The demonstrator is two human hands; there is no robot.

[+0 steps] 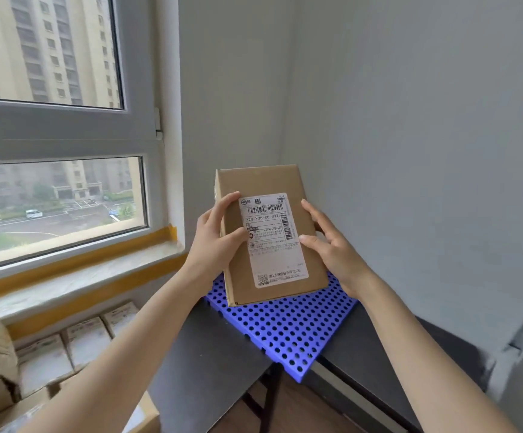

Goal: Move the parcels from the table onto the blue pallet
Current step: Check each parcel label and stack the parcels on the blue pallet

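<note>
parcel (272, 232), stiff and seemingly light, gripped at both side edges by left hand (219, 235) and right hand (326, 242), held above blue pallet (288, 329).

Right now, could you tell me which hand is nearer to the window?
Left. The left hand holds the parcel on its side facing the window; the right hand holds the far side.

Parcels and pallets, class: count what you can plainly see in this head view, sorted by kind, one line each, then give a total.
Parcel held in both hands, the left hand and the right hand, above the pallet: 1, the labelled parcel.
Parcels stacked below the window at lower left: at least 6; blur and the frame edge hide more.
Blue perforated pallet: 1.
Total: at least 8.
</note>
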